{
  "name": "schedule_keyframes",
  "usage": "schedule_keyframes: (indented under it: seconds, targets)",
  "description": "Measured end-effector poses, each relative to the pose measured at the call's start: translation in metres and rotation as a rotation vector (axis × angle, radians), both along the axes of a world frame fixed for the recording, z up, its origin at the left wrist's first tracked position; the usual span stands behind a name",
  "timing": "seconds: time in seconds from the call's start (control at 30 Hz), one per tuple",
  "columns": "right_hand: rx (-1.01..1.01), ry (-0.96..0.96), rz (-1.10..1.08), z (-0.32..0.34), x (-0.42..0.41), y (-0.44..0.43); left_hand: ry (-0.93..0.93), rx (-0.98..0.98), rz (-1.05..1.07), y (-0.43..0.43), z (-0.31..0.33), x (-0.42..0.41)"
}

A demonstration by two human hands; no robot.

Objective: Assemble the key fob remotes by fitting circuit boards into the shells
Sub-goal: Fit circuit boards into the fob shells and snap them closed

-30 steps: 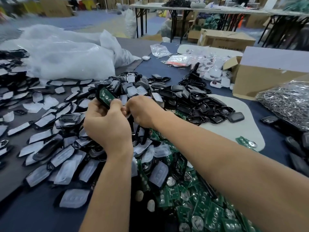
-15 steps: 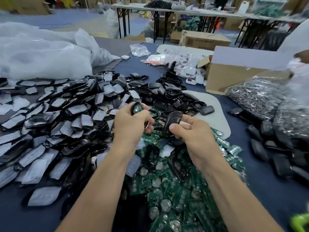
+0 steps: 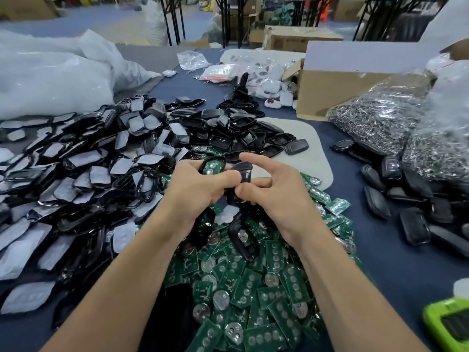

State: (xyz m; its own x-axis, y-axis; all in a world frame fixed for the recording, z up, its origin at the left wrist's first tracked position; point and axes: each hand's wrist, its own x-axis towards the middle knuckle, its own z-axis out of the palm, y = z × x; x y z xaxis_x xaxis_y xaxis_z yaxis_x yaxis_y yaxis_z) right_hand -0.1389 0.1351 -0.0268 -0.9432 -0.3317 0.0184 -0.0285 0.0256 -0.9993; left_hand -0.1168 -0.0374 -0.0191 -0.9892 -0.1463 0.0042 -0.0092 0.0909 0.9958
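My left hand (image 3: 195,191) grips a black shell half with a green circuit board (image 3: 212,165) seated in it. My right hand (image 3: 276,196) pinches a second black shell half (image 3: 244,171) between thumb and middle fingers, its index finger raised. The two halves sit close together above a heap of green circuit boards (image 3: 251,288) with coin cells. A spread of black shells with white film (image 3: 83,174) lies to the left. Open black shell halves (image 3: 243,133) are heaped just beyond my hands.
Closed black fobs (image 3: 416,209) pile at the right. Bags of metal key rings (image 3: 396,128) and a cardboard box (image 3: 337,90) stand behind them. White plastic bags (image 3: 50,77) fill the far left. A white mat (image 3: 304,148) lies mid-table; a green device (image 3: 449,323) sits at the bottom right.
My hands moved back from the left shell pile to the centre. The right hand took up a black shell half and brought it against the board-filled half in my left hand.
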Motion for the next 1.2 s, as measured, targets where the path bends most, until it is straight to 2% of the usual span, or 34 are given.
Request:
schedule_keyframes:
  seconds: [0.2, 0.4, 0.53, 0.93, 1.2]
  targets:
    - [-0.086, 0.001, -0.099, -0.001, 0.001, -0.004, 0.005, 0.054, 0.041, 0.000, 0.000, 0.001]
    - [-0.178, -0.040, -0.126, -0.001, 0.000, -0.004, -0.071, 0.160, -0.050, 0.001, 0.005, 0.003]
    - [-0.197, -0.037, -0.169, -0.002, 0.001, -0.005, -0.010, 0.127, 0.023, 0.003, 0.003, 0.003]
    - [-0.139, -0.042, -0.210, -0.002, 0.005, -0.008, 0.007, 0.056, 0.031, 0.004, 0.003, 0.003]
    - [0.106, 0.093, -0.271, -0.001, 0.008, -0.014, 0.011, 0.063, 0.089, 0.008, 0.002, 0.003]
